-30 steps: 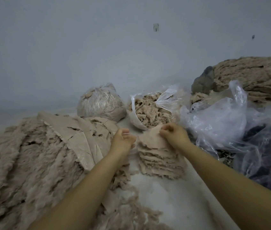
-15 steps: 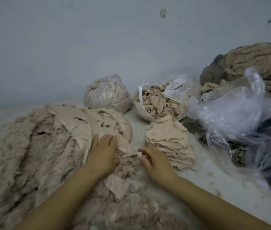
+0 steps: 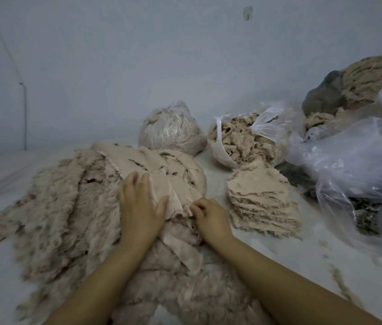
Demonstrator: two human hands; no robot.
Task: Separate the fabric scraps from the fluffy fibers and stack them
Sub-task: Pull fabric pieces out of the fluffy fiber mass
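Note:
A wide heap of beige fluffy fibers (image 3: 54, 214) covers the left and near part of the white surface, with flat beige fabric scraps (image 3: 162, 170) lying across its top. My left hand (image 3: 139, 207) rests flat, fingers straight, on the scraps at the heap's middle. Just to its right, my right hand (image 3: 208, 216) has curled fingers pinching the edge of a scrap. A neat stack of scraps (image 3: 262, 195) stands to the right of both hands, apart from them.
Behind the heap sit a tied clear bag of fibers (image 3: 171, 130) and an open bag of fiber clumps (image 3: 244, 141). Crumpled clear plastic bags (image 3: 354, 160) and a large roll of beige material (image 3: 377, 78) fill the right side. A pale wall stands behind.
Both hands left the stack and came to the heap. The left hand now lies flat on the scraps, and the right hand has closed its fingers on a scrap's edge.

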